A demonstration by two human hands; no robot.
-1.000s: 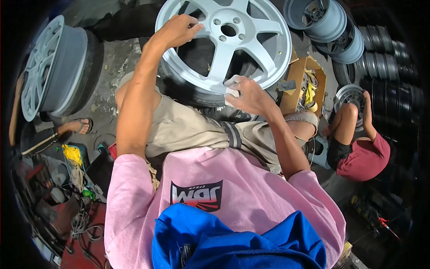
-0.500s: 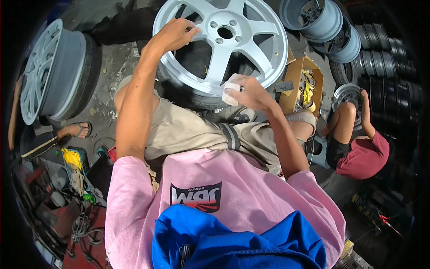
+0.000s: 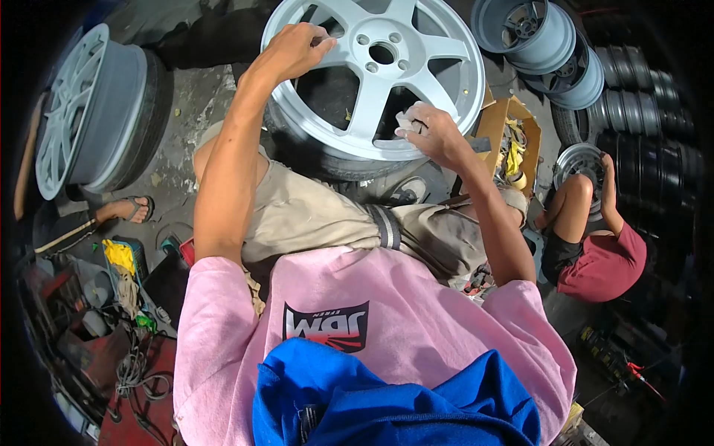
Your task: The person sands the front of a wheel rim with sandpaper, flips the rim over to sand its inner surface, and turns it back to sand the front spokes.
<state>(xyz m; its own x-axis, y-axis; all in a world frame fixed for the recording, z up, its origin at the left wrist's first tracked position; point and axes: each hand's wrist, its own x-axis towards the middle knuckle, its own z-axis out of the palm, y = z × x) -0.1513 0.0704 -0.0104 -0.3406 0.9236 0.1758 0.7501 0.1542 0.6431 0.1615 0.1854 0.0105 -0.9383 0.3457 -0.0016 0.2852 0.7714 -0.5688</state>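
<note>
Well off to the left of both hands, a pale grey-blue multi-spoked metal wheel [image 3: 119, 119] sits against a black rubber tyre [image 3: 158, 111], which probably keeps its finish off the grimy floor. Nearer in, the bare left hand [image 3: 297, 50] lies at the far left edge of a large pale grey-blue six-spoked metal wheel [image 3: 368, 108], fingers loosely bent near a spoke's outer end; it looks placed to steady the piece, though I can't tell whether it truly grips. That wheel spans the space between the hands, face up on another black rubber tyre [image 3: 335, 167], which seems a soft, raised support within easy reach of someone seated. The right hand [image 3: 435, 134] pinches a crumpled white pad [image 3: 407, 123] between thumb and fingers over the wheel's near edge; whether the pad touches metal, I can't make out. Just right of that hand stands an open brown cardboard box [image 3: 492, 123] of odds and ends, handily close. Farther right, another person in a maroon shirt [image 3: 610, 264] crouches, a hand on a silver metal wheel [image 3: 576, 160].
</note>
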